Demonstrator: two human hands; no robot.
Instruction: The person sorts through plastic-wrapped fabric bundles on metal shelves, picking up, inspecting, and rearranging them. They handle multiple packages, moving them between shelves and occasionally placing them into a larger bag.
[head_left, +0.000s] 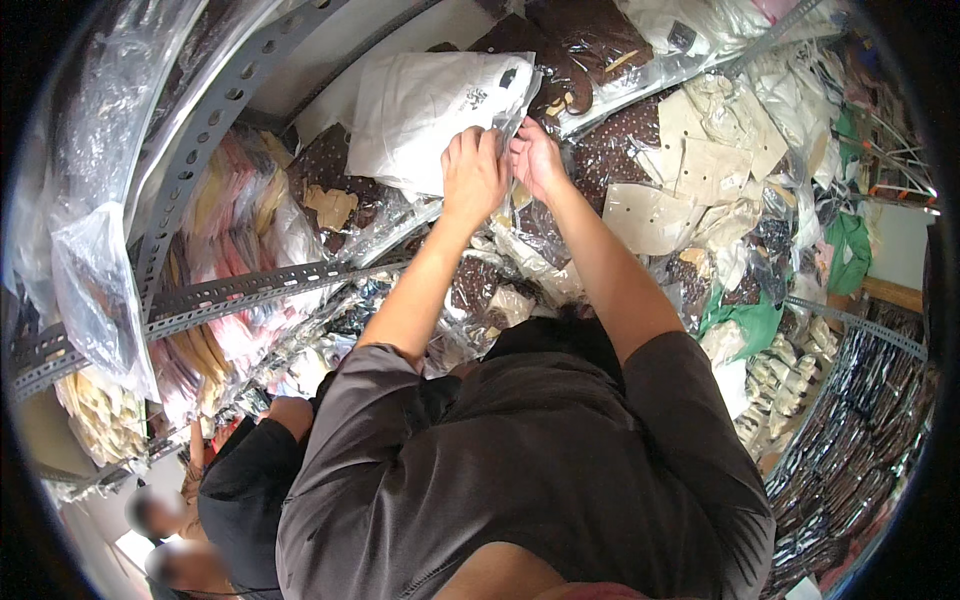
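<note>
A folded white garment (420, 112) in a clear plastic bag lies before me, with dark print and a black label near its right end. My left hand (476, 172) curls over the bag's lower right edge, its fingertips out of sight beneath the hand. Beside it, my right hand (536, 161) has its bent fingers at the same plastic edge, palm turned toward the left hand. Under the bag, brown dotted garments in clear plastic (330, 161) lie on the shelf, with a torn piece of tan paper (330, 206) on top.
Beige bagged garments (712, 169) are heaped at the right, near a green bag (742, 322). Perforated metal shelf rails (247, 292) cross the left side, with stacked bagged clothes (232, 195) behind. Other people (247, 480) are at lower left. Dark bagged stacks (840, 420) fill the right.
</note>
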